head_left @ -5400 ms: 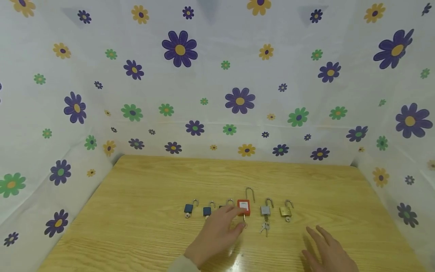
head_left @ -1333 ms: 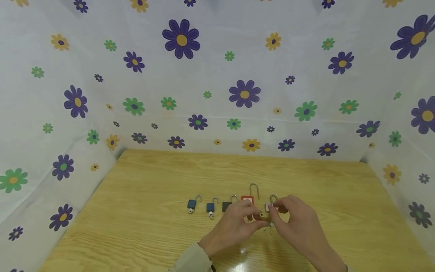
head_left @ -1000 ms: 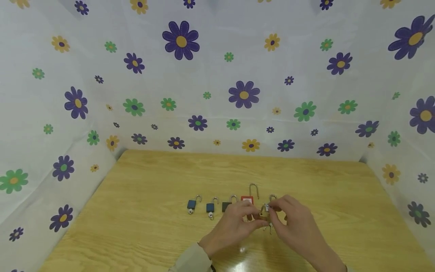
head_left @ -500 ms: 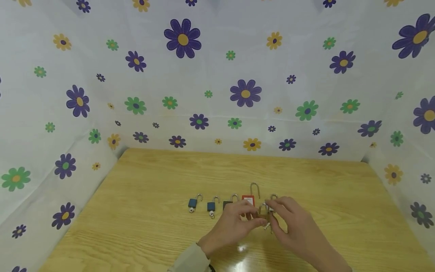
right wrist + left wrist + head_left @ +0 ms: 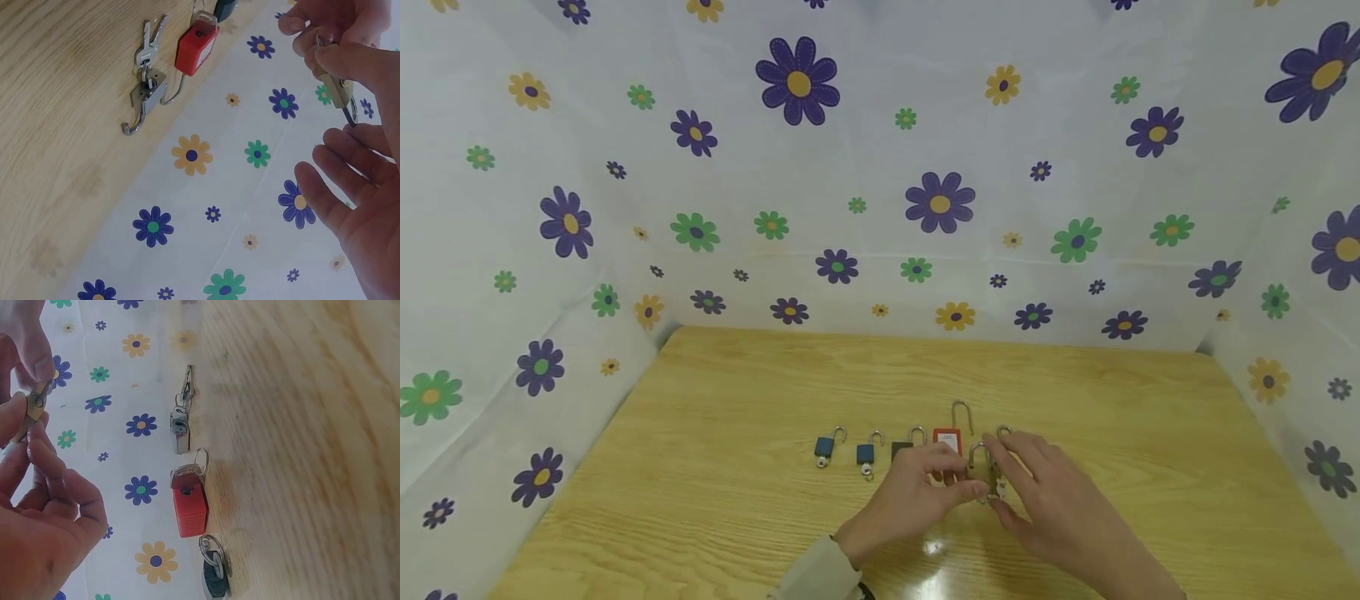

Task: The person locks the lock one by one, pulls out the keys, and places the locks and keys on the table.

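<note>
Backdrop: white flowered cloth [image 5: 857, 158] rises beyond both hands, behind the wooden table [image 5: 737, 533] they work over.
Row beyond the left hand: red padlock [image 5: 947, 439] just past its fingers, black padlock [image 5: 902, 452] partly hidden behind its knuckles; to its left, apart from it, the inner blue padlock [image 5: 865, 454] and outer blue padlock [image 5: 824, 447].
Beyond the right hand: silver padlock [image 5: 149, 94], keys [image 5: 147, 50] attached, largely screened by the fingers in the head view.
Spacing: shackles point away from the hands and key ends face them, probably so each lock can be reached separately.
Brass padlock [image 5: 337, 90]: between the two hands, lifted off the table, shackle upward; likely raised to leave room for fingers at both ends. Whether the shackle is seated, I cannot tell.
Left hand [image 5: 910, 492]: narrow, thumb and fingers pinching the brass body from its left, apparently to steady it.
Right hand [image 5: 1060, 500]: moderately spread, thumb on the body, index fingertip at the shackle, holding the lock between them; its other fingers hold nothing.
</note>
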Action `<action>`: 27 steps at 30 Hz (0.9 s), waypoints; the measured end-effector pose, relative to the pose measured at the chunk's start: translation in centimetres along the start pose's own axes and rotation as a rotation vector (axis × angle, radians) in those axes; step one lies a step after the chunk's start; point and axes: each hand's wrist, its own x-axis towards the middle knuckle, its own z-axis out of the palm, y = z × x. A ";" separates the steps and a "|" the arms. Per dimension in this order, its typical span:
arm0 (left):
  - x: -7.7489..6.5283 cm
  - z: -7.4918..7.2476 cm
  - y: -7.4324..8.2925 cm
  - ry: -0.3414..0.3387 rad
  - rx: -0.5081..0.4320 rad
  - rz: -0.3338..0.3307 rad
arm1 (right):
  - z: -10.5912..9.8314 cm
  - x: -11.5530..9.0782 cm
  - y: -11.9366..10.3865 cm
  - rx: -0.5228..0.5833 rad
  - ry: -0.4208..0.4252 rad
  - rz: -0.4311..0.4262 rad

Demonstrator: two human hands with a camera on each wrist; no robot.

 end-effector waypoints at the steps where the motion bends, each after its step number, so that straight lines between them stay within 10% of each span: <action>1: 0.0 0.0 0.0 -0.009 -0.001 -0.004 | 0.0 0.0 0.0 -0.012 -0.002 -0.006; 27: -0.3 0.5 0.1 -0.116 -0.019 -0.012 | 0.2 0.1 0.1 -0.127 -0.015 -0.117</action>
